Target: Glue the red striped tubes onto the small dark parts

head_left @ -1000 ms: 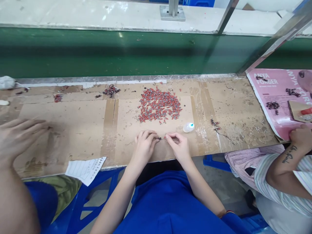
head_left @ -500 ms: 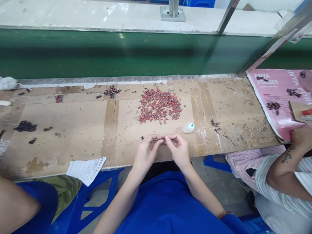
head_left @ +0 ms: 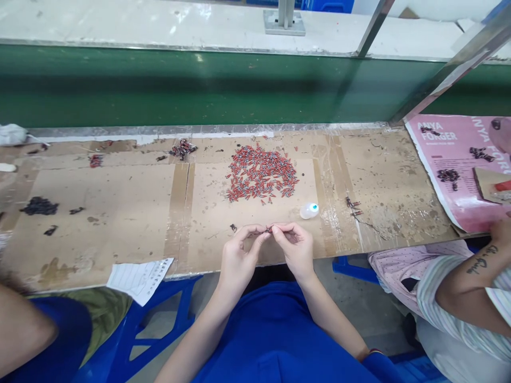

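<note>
My left hand (head_left: 240, 254) and my right hand (head_left: 294, 249) meet just above the front of the cardboard-covered table. Fingertips of both are pinched on a small red-and-dark piece (head_left: 269, 230), largely covered by the fingers, so its exact kind does not show. Beyond them lies a wide pile of small red pieces with grey metal ends (head_left: 261, 170). A small white squeeze bottle with a blue tip (head_left: 308, 211) lies to the right of my right hand. One dark scrap (head_left: 233, 227) rests left of my left fingers.
Dark pieces form a heap (head_left: 40, 206) at the left, and a red-and-black cluster (head_left: 183, 149) lies at the back. A paper sheet (head_left: 139, 279) overhangs the front edge. Co-workers sit on both sides; the right one's forearm (head_left: 475, 271) is beside a pink poster (head_left: 439, 154).
My hands stay together at nearly the same spot, with a slight shift of the fingers on the piece. The right co-worker's arm has moved a little to the right.
</note>
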A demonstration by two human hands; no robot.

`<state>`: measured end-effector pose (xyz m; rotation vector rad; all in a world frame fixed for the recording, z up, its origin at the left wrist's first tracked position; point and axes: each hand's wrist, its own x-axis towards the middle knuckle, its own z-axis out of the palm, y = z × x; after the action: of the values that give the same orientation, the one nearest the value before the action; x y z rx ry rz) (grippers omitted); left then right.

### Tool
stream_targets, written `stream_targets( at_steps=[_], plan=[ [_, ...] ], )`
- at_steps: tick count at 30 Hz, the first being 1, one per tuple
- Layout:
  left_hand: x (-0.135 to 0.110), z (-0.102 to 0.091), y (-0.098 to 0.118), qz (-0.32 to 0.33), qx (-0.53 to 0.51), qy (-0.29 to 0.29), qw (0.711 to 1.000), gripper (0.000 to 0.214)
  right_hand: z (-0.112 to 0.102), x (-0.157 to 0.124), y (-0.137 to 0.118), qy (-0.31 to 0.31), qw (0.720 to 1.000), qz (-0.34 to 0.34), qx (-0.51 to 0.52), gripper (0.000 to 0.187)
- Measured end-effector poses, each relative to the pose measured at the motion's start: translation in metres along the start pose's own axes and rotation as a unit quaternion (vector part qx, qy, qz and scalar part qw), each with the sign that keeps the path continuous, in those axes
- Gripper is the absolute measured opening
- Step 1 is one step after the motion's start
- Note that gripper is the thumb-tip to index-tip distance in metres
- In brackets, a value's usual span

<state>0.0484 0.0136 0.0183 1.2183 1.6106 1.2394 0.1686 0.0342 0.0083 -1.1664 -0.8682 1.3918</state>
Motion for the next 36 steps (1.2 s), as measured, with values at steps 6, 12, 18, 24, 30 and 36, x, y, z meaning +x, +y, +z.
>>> stream_targets(
  at_steps=[6,12,18,24,30,36],
  plan=[
    [0.002,-0.003,-0.002,0.003,0.007,-0.013,1.000,0.012,-0.005,0.003,-0.002,-0.043,0.999,0.024,-0.007,0.023],
    [0.005,-0.006,-0.001,-0.047,-0.051,-0.013,0.998,0.019,-0.002,-0.001,-0.002,-0.030,0.999,-0.004,-0.009,0.019],
    [0.006,-0.012,0.010,-0.098,-0.102,-0.066,0.988,0.030,-0.002,0.000,-0.008,-0.028,0.999,0.010,-0.014,0.023],
    [0.001,-0.013,0.015,-0.084,-0.084,-0.049,0.992,0.019,-0.003,-0.005,-0.008,-0.028,0.999,-0.016,-0.015,0.018],
    [-0.003,-0.011,0.016,-0.061,-0.067,-0.025,0.996,0.016,0.001,-0.011,-0.007,-0.018,0.999,-0.035,-0.022,0.015],
    [-0.003,-0.013,0.018,-0.052,-0.055,-0.029,0.997,0.016,0.001,-0.016,-0.007,-0.012,0.998,-0.046,-0.037,0.016]
  ],
)
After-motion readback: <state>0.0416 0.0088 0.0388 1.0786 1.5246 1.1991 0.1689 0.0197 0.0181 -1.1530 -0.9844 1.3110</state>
